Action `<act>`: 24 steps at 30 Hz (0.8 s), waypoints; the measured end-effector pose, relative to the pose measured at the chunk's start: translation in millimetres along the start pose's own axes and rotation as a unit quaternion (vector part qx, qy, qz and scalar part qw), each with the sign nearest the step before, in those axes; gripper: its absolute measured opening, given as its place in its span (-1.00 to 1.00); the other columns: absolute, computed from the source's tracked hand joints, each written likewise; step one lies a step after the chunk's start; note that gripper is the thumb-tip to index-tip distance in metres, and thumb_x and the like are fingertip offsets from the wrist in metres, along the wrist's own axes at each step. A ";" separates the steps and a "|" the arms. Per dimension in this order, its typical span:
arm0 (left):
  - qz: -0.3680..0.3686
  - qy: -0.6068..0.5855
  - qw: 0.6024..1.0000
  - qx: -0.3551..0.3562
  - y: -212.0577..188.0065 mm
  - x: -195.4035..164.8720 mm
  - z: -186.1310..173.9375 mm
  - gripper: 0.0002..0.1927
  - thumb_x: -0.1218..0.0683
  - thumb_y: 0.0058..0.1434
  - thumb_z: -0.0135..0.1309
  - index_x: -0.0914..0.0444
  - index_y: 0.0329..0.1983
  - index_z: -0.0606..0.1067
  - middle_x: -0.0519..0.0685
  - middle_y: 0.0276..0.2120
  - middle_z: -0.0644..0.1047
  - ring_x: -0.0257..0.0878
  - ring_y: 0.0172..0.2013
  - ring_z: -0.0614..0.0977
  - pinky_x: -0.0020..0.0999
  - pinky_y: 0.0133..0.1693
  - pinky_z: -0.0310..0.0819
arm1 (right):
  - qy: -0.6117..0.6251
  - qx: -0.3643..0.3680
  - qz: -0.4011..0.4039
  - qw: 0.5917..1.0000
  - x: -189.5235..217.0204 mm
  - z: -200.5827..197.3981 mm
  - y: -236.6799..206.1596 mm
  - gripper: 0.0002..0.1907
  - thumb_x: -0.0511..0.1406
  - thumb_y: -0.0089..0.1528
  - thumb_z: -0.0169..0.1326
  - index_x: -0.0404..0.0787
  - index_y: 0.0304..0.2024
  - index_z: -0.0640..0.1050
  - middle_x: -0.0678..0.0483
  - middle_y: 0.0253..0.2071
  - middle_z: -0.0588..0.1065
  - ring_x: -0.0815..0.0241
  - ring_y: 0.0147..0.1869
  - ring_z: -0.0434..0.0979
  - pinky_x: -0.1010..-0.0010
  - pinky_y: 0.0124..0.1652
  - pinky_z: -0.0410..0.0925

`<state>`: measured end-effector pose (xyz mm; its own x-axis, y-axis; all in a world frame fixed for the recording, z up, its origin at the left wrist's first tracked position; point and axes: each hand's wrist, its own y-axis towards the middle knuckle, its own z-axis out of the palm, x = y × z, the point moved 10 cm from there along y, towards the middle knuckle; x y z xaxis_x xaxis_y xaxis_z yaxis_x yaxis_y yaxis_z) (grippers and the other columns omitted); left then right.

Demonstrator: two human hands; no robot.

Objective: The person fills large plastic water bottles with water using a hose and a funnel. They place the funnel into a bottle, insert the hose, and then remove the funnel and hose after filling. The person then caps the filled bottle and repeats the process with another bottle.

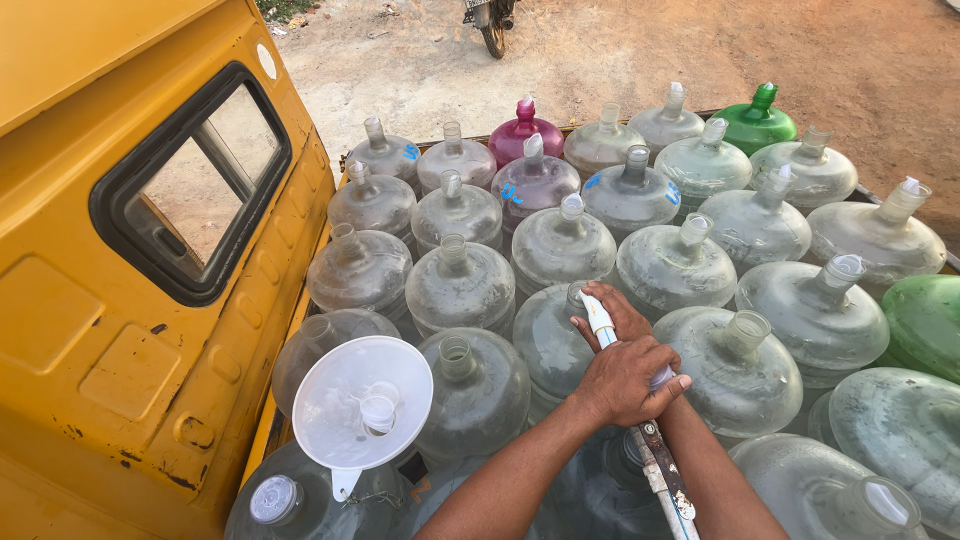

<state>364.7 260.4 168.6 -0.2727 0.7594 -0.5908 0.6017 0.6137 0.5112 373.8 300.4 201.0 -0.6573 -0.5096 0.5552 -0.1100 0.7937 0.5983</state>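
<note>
- Your left hand [625, 380] is closed in a fist around a white hose [601, 322], knuckles up, gripping it just above the mouth of a clear jug [548, 340].
- Your right hand [618, 312] sits under and behind the left, fingers curled loosely against the same hose near its tip; only part of it shows, so I cannot tell how tight the grip is.
- The hose runs from the bottom edge up between your forearms, with a worn metal clamp [661, 462] on it just below the left wrist.
- The hose tip rests at the neck of that clear jug, in the middle of the load.
- A white funnel [362, 400] sits tilted in the neck of another jug, left of your arms, well apart from the hose.
- A capped jug [275, 500] stands just below the funnel.
- Many large clear water jugs fill the truck bed [890, 205], packed touching, most with open necks.
- 1 magenta jug [524, 135] stands in the back row, 1 green jug [757, 122] at the back right.
- A second green jug [925, 320] is at the right edge.
- The yellow cab [120, 330] with its rear window [195, 185] is on the left.
- Bare dirt ground [600, 50] lies beyond, with a motorbike wheel [493, 35] at the top.
</note>
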 end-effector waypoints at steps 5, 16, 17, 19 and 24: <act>0.006 -0.005 1.000 -0.005 -0.5 -0.8 -0.8 -0.58 -0.23 0.38 -0.02 0.20 -0.11 0.53 0.02 -0.31 0.51 -0.04 -0.26 0.65 -0.05 -0.14 0.52 | -0.003 -0.002 -0.004 1.000 -1.7 0.6 0.8 -0.42 -0.16 0.22 0.23 -0.17 0.24 0.41 -0.03 0.25 0.45 0.00 0.35 0.46 0.21 0.25 0.38; 0.002 -0.003 1.000 -0.002 -0.5 -0.7 -0.5 -0.58 -0.23 0.37 -0.01 0.20 -0.11 0.53 0.02 -0.31 0.51 -0.04 -0.26 0.65 -0.04 -0.15 0.52 | -0.001 0.003 0.004 1.000 -2.0 0.7 0.7 -0.41 -0.19 0.21 0.24 -0.17 0.25 0.39 -0.02 0.23 0.45 0.02 0.33 0.47 0.24 0.23 0.39; 0.001 -0.004 1.000 -0.002 -0.8 -0.8 -0.5 -0.58 -0.23 0.38 -0.01 0.20 -0.11 0.53 0.02 -0.31 0.51 -0.04 -0.26 0.65 -0.04 -0.15 0.52 | -0.003 0.000 -0.003 1.000 -0.2 0.0 0.7 -0.41 -0.19 0.21 0.24 -0.18 0.25 0.39 -0.02 0.23 0.45 0.02 0.33 0.47 0.24 0.24 0.39; 0.000 -0.003 1.000 0.000 -1.0 -0.8 -0.4 -0.58 -0.23 0.38 -0.01 0.19 -0.11 0.53 0.02 -0.31 0.51 -0.04 -0.25 0.65 -0.04 -0.14 0.52 | -0.007 -0.006 -0.018 1.000 3.9 -1.4 0.4 -0.41 -0.21 0.21 0.25 -0.19 0.25 0.39 -0.03 0.23 0.45 0.00 0.34 0.46 0.23 0.24 0.38; 0.006 -0.004 1.000 -0.007 0.1 -1.5 -3.1 -0.59 -0.23 0.38 -0.02 0.19 -0.10 0.53 0.01 -0.30 0.51 -0.04 -0.25 0.65 -0.05 -0.13 0.52 | 0.017 -0.005 -0.003 1.000 5.2 -2.5 1.2 -0.42 -0.20 0.21 0.24 -0.17 0.25 0.40 -0.01 0.22 0.46 0.04 0.32 0.49 0.25 0.21 0.42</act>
<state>362.9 260.0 171.4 -0.2603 0.7650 -0.5891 0.5943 0.6078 0.5267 372.1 297.8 206.0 -0.6315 -0.5252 0.5705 -0.1056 0.7871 0.6077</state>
